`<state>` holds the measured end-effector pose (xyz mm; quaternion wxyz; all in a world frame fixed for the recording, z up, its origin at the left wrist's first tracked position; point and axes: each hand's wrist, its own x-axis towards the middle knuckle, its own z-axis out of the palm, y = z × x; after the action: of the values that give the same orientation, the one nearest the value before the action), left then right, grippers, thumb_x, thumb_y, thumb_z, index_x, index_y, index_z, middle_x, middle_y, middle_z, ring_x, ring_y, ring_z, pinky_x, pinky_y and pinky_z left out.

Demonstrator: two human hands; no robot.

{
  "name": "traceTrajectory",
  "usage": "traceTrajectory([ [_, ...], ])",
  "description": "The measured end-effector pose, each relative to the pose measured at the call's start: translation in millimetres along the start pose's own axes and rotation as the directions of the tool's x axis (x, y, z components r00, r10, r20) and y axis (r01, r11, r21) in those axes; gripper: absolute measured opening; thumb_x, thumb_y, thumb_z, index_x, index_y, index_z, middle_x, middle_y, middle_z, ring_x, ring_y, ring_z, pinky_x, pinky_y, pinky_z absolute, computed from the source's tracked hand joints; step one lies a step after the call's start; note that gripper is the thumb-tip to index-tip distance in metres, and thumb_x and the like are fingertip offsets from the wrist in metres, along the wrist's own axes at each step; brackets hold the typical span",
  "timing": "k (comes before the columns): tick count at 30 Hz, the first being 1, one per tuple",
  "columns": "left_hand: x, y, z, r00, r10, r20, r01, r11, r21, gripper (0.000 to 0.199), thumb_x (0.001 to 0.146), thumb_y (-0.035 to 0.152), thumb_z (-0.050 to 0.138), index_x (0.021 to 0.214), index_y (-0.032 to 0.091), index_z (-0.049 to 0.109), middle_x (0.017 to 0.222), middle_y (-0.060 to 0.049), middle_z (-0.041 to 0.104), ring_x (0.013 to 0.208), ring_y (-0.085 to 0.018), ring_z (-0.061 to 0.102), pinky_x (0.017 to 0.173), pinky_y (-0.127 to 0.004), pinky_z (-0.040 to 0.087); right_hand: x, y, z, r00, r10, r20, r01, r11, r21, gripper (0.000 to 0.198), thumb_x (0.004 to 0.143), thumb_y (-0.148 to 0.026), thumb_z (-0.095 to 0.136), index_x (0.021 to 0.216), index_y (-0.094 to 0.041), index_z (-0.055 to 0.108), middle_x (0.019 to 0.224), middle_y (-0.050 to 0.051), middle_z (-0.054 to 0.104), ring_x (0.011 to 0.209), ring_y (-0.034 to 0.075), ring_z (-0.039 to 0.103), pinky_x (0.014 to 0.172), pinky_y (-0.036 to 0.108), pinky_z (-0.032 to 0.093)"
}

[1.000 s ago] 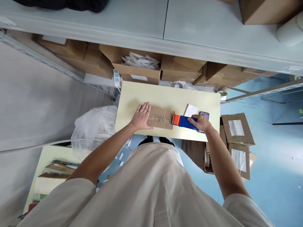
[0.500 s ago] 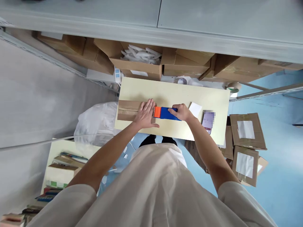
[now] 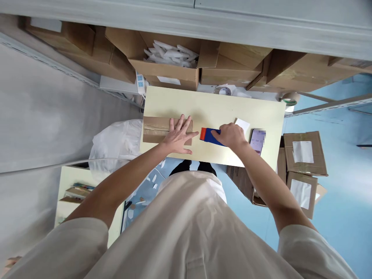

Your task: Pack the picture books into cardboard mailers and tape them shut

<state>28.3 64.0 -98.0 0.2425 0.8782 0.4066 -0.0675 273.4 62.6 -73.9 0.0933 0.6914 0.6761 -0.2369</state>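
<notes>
A long, flat brown cardboard box (image 3: 155, 130) with a strip of tape along it lies at the left of the pale yellow table (image 3: 186, 101). My left hand (image 3: 178, 137) rests on its right end, fingers spread; the hand covers part of that end. To the right, my right hand (image 3: 232, 135) grips a blue, flat, oblong object with an orange end (image 3: 209, 136). Its orange end points toward the cardboard box, with a gap between them. My palm hides the object's right part, and I cannot make out its exact kind.
A white card (image 3: 242, 124) and a phone (image 3: 257, 141) lie right of my right hand. Behind the table stands an open carton (image 3: 170, 70) of white pieces, near tape rolls (image 3: 225, 91). Cartons (image 3: 305, 153) are stacked at the right; a plastic bag (image 3: 117, 143) is at the left.
My right hand has moved right with the blue and orange object, away from the cardboard box's end. My left hand's fingers have spread wider. The view has shifted slightly.
</notes>
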Motion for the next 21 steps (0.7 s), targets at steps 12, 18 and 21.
traceTrajectory([
  [12,8,3,-3,0.994,-0.095,-0.049,0.08,0.967,-0.24,0.094,0.072,0.071,0.06,0.149,0.026,0.03,0.16,-0.014,-0.008,0.143,-0.048,-0.009,0.103,-0.076,-0.004,-39,-24,54,0.968,0.193,-0.159,-0.178,0.979,0.099,0.046,0.092,-0.052,0.039,0.09,-0.014,0.064,0.079,0.018,0.068,0.078,0.028,0.066,0.066,0.033,0.042],
  [18,-42,-42,-10,0.917,-0.24,-0.32,0.096,0.909,-0.406,0.07,0.092,0.056,0.038,0.152,0.026,0.019,0.161,-0.011,0.004,0.147,-0.036,-0.002,0.113,-0.063,0.004,-66,-2,110,0.952,0.239,-0.194,-0.201,0.96,0.195,0.024,0.088,-0.027,0.04,0.103,-0.014,0.054,0.094,0.017,0.066,0.09,0.03,0.063,0.075,0.039,0.046],
  [21,-72,-71,2,0.752,-0.527,-0.396,0.274,0.796,-0.539,0.078,0.089,0.06,0.039,0.152,0.017,0.021,0.161,-0.014,0.006,0.147,-0.034,0.0,0.116,-0.058,0.003,-71,-5,129,0.951,0.264,-0.16,-0.228,0.95,0.212,0.025,0.088,-0.021,0.038,0.106,-0.014,0.053,0.099,0.019,0.065,0.093,0.032,0.063,0.078,0.042,0.046],
])
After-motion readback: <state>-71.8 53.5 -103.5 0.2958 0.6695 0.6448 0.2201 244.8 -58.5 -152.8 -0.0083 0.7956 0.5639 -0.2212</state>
